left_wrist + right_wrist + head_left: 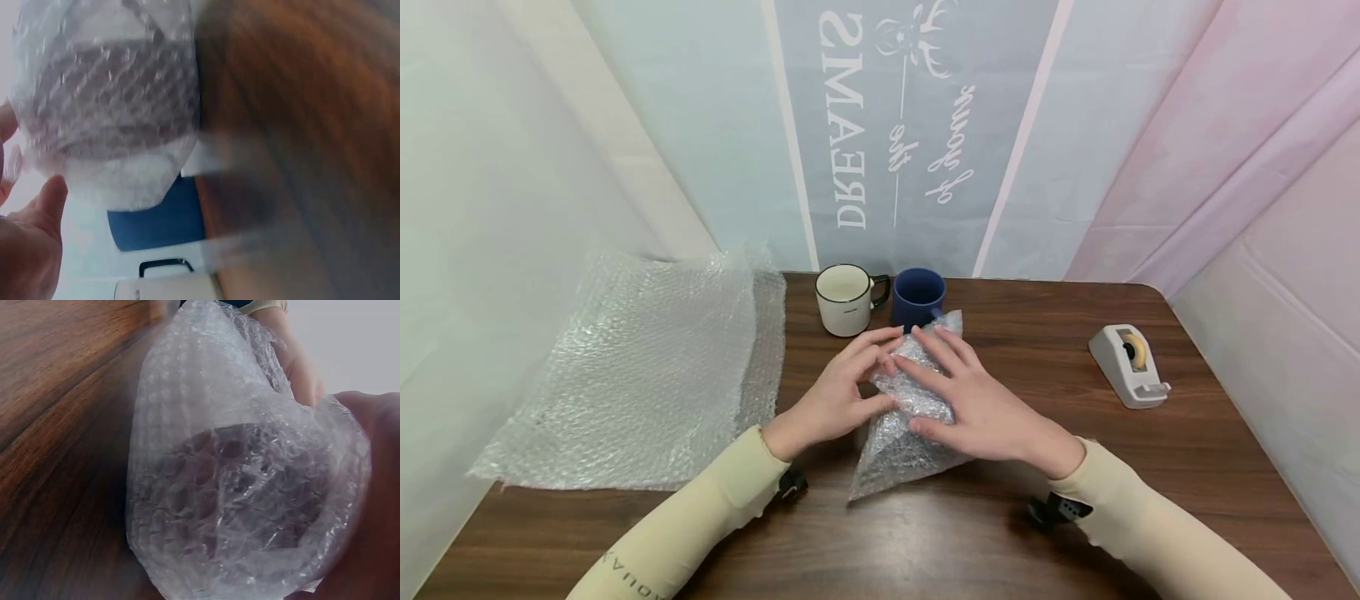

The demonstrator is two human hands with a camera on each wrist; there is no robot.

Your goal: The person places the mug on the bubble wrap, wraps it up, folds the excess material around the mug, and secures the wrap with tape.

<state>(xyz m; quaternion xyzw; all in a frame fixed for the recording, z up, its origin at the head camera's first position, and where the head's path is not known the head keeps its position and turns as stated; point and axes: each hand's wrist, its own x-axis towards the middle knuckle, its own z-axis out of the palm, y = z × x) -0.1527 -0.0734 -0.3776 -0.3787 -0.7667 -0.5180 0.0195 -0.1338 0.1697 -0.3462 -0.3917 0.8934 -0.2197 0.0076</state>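
Note:
A bubble-wrapped bundle [898, 450] lies on the table between my two hands, its clear wrap tapering to loose corners front and back. Through the bubbles a dark, rounded thing [250, 487] shows in the right wrist view; its kind is blurred by the plastic. My right hand [985, 408] rests on the top and right side of the bundle with fingers spread. Against its left side is my left hand [835, 392], fingers gently bent and thumb extended along the wrap. Just behind the bundle stands a blue mug [917, 287], with a white black-rimmed mug [842, 308] to its left.
A large sheet of bubble wrap [647, 367] spreads over the left of the wooden table [925, 550]. At the right stands a white tape dispenser [1123, 367] with a yellowish roll. Printed cloth [917, 183] hangs along the table's back edge.

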